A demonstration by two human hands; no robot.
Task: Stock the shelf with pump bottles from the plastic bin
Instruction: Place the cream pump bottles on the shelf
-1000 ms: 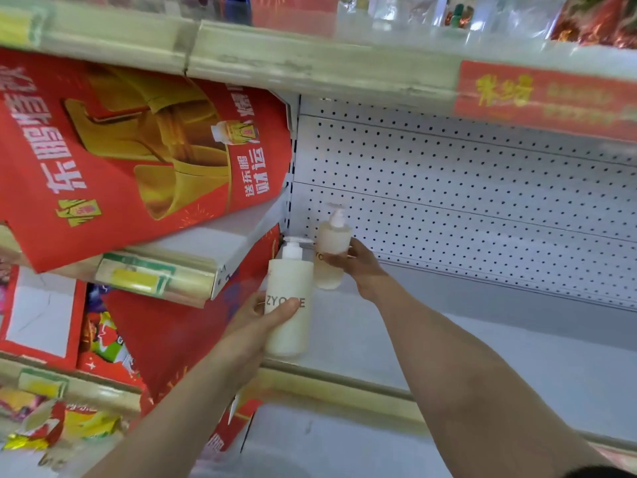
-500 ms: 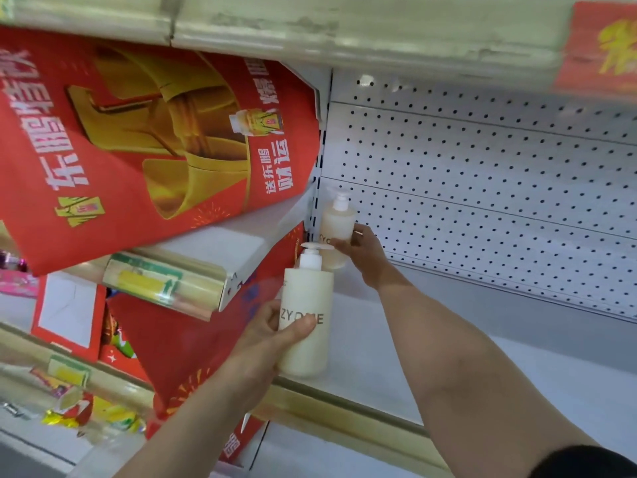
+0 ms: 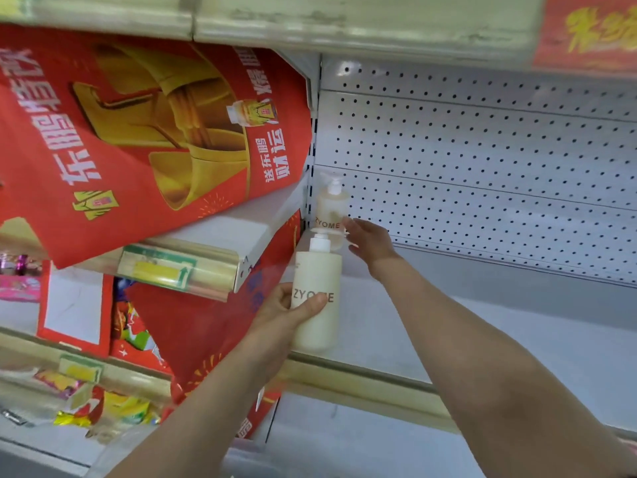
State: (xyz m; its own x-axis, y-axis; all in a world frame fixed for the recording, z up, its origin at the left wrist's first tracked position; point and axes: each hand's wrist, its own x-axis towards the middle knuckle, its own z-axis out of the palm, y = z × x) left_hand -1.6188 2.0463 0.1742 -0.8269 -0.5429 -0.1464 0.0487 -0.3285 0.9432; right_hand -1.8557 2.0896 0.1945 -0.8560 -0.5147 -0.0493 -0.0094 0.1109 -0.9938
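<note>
A cream pump bottle (image 3: 329, 212) marked ZYOME stands upright in the back left corner of the white shelf (image 3: 465, 343). My right hand (image 3: 370, 241) reaches in beside it, and its fairly straight fingertips touch the bottle's right side. My left hand (image 3: 286, 317) grips a second, larger-looking cream pump bottle (image 3: 317, 326) around its middle. That bottle is upright at the shelf's front left edge, just in front of the first one. Whether its base rests on the shelf is unclear. The plastic bin is out of view.
A white pegboard (image 3: 482, 160) backs the shelf. The upper shelf's edge (image 3: 310, 22) hangs close overhead. A red and gold poster (image 3: 138, 132) and a tilted shelf board (image 3: 220, 236) crowd the left side. Snack packets (image 3: 131, 332) fill the lower left shelves. A gold rail (image 3: 362, 379) edges the shelf front.
My right hand set the rear bottle down in the back corner and loosened its hold. My left hand brought the front bottle closer to the shelf edge, in front of the rear bottle.
</note>
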